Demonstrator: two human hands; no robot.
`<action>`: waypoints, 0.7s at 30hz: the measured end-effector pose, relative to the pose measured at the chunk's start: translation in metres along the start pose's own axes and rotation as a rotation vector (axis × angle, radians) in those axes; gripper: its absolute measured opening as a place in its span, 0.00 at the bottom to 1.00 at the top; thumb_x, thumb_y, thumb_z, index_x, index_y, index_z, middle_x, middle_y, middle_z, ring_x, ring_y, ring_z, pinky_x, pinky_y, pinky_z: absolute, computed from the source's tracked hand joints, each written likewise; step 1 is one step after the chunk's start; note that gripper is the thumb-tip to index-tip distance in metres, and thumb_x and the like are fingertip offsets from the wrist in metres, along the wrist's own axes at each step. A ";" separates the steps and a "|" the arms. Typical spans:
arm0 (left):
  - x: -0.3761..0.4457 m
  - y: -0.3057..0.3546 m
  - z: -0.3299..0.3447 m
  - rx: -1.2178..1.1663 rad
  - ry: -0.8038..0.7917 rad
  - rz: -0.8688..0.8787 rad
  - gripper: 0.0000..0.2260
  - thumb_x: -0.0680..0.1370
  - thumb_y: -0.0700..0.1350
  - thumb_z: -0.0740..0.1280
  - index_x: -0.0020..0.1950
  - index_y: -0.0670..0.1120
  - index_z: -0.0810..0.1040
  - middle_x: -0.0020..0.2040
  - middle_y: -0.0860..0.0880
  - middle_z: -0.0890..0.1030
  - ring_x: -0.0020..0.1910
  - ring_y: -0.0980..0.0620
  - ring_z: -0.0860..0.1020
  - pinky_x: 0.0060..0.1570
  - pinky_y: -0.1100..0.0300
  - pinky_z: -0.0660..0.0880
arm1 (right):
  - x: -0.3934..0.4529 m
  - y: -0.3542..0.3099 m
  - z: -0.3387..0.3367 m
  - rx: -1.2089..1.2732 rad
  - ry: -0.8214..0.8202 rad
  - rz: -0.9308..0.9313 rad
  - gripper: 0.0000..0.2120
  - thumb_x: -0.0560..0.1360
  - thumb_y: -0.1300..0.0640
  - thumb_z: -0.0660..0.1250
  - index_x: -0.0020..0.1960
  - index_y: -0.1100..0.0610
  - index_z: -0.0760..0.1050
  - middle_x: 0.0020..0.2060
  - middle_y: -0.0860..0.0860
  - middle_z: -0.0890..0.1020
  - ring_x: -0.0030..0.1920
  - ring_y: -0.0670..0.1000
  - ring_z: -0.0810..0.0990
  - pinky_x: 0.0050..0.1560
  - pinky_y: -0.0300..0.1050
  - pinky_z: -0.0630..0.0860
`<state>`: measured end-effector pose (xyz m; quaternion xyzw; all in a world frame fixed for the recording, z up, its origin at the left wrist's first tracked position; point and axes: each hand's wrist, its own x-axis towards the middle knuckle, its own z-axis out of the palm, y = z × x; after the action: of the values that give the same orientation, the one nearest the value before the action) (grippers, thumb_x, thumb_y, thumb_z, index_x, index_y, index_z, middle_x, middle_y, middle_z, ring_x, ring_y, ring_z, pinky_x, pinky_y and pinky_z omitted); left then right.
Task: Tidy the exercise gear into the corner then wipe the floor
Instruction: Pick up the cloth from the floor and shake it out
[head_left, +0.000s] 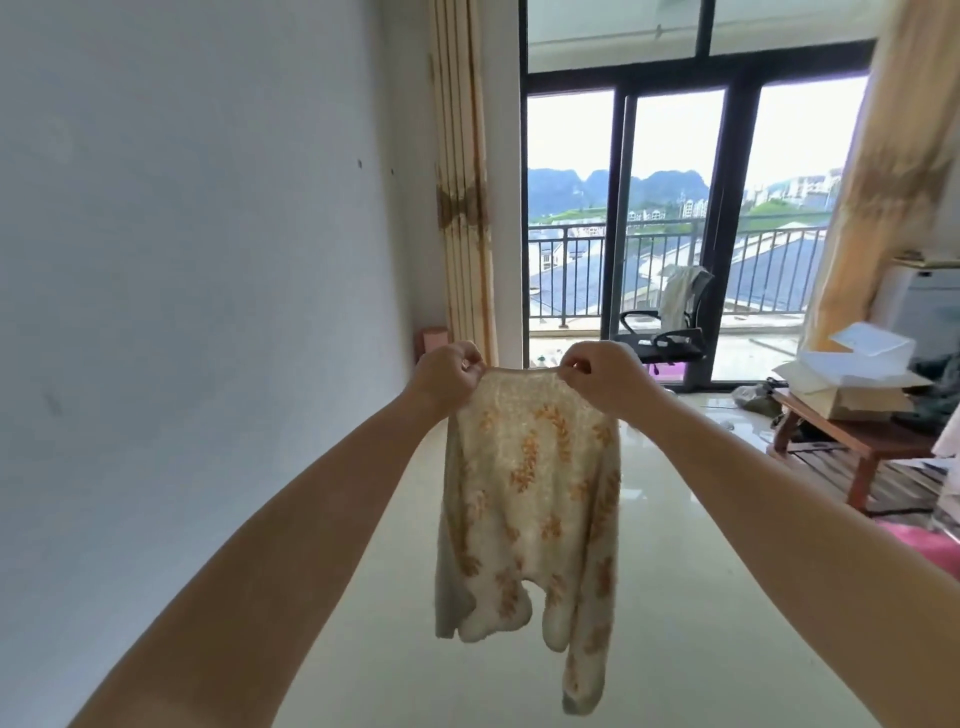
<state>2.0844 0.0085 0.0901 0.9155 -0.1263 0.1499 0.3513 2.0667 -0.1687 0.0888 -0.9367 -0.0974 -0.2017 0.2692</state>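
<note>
A cream cloth (530, 499) with orange leaf patterns hangs in the air in front of me, above the glossy pale floor (675, 597). My left hand (447, 376) pinches its top left corner. My right hand (605, 379) pinches the top right corner. Both arms are stretched forward and the cloth's top edge is pulled taut between the hands. The lower part of the cloth hangs in loose folds. A pink block (435, 340) stands in the far corner by the wall.
A white wall (208, 312) runs along the left. Glass balcony doors (670, 234) with curtains lie ahead, a black office chair (662, 332) before them. A low wooden table (857, 441) with boxes stands right, a pink mat (924, 551) beside it.
</note>
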 end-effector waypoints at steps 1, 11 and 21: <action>0.028 -0.002 0.005 -0.002 0.002 0.007 0.11 0.80 0.39 0.60 0.57 0.35 0.77 0.43 0.39 0.78 0.51 0.39 0.77 0.39 0.66 0.66 | 0.026 0.009 0.002 -0.009 0.007 -0.010 0.10 0.78 0.61 0.61 0.53 0.65 0.79 0.45 0.58 0.82 0.37 0.47 0.72 0.44 0.38 0.69; 0.279 -0.027 0.086 -0.010 -0.094 0.081 0.10 0.81 0.39 0.60 0.57 0.35 0.76 0.43 0.41 0.80 0.36 0.51 0.72 0.30 0.73 0.67 | 0.252 0.137 0.030 -0.131 0.031 -0.012 0.12 0.79 0.59 0.60 0.53 0.64 0.78 0.49 0.57 0.83 0.45 0.50 0.74 0.53 0.42 0.71; 0.541 -0.046 0.171 0.030 -0.095 0.054 0.05 0.80 0.40 0.62 0.45 0.42 0.74 0.33 0.49 0.71 0.30 0.55 0.68 0.31 0.67 0.67 | 0.510 0.284 0.047 -0.141 -0.009 -0.253 0.12 0.79 0.59 0.59 0.53 0.65 0.79 0.46 0.56 0.82 0.42 0.48 0.73 0.47 0.39 0.72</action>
<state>2.6312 -0.1435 0.1376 0.9231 -0.1650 0.1176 0.3269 2.6237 -0.3423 0.1399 -0.9344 -0.2015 -0.2361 0.1747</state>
